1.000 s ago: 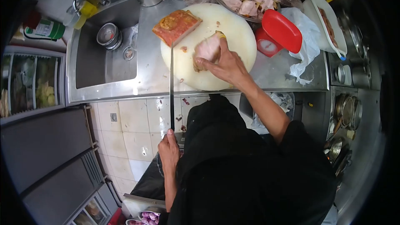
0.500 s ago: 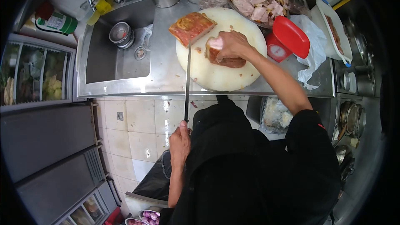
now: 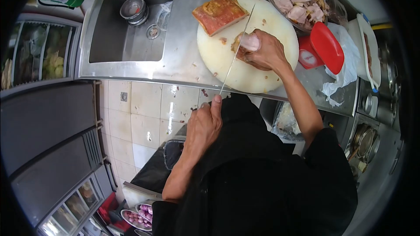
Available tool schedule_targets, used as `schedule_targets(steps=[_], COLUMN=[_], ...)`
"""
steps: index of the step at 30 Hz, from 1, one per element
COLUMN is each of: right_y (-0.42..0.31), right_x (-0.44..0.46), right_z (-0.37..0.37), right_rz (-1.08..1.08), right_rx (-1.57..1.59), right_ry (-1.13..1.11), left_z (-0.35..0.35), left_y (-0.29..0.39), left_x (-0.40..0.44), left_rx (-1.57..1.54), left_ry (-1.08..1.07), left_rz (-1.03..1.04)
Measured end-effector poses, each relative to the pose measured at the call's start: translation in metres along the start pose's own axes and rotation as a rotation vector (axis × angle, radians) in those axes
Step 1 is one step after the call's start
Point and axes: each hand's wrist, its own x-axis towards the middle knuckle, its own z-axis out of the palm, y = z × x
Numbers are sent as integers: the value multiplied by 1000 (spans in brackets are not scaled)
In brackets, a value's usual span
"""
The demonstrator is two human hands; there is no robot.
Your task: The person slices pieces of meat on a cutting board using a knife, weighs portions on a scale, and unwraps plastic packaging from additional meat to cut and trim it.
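Head view, and closest in is the left hand (image 3: 202,124), fingers wrapped firmly around the handle of a long knife (image 3: 231,65), thumb laid forward along the top! That thin blade slants up and away over the round white cutting board (image 3: 214,57), crossing the left end of a piece of meat (image 3: 250,42); whether the edge bites into it, I cannot tell. And look at the right hand (image 3: 270,51): fingers curled over that piece, grasping it against the board, a pale cut face showing beside the knuckles. Just beyond, to the left, a bigger reddish-brown slab (image 3: 220,14) sits untouched at the board's far left edge, partly over the rim. Over on the right, a red scale (image 3: 327,47) stands near the board, white plastic bag (image 3: 345,54) beside it. Left along the steel counter (image 3: 183,57), nested metal bowls (image 3: 132,8) sit in the sink (image 3: 103,39). Farther back, a heap of cut meat (image 3: 297,0) fills a broad dish!
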Motion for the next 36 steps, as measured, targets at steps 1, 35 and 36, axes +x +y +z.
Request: schedule_targets(steps=[1, 35, 36], right_y=[-2, 1, -1], right_x=[-1, 2, 2], right_z=[-2, 2, 0], right_rz=[0, 27, 39], right_rx=[0, 44, 38], right_ry=[-6, 3, -14], left_z=[-2, 40, 40], left_y=[2, 31, 35], left_x=[1, 93, 94], left_rx=[10, 221, 181], left_ry=[-6, 26, 14], left_rz=[-5, 302, 195])
